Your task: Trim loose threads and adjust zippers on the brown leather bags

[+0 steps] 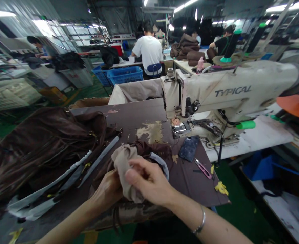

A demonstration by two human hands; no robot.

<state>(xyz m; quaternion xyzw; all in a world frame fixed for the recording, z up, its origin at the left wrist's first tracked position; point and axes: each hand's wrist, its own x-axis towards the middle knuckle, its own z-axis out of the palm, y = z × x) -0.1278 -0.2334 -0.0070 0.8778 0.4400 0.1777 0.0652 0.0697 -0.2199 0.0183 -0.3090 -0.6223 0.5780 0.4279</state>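
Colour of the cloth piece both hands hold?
Beige cloth piece, clearest in the head view.

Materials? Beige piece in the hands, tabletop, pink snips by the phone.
Beige piece, gripped by left hand and right hand: soft matte cloth, likely lining; it bunches and folds. Tabletop: probably board under dark brown laminate; chipped patches show pale core. Snips beside the phone: pink handles look plastic, blades likely metal, too small to confirm.

Bare tabletop (136, 115) ahead; sewing machine (230, 93) blocks right, garment pile (42, 145) left.
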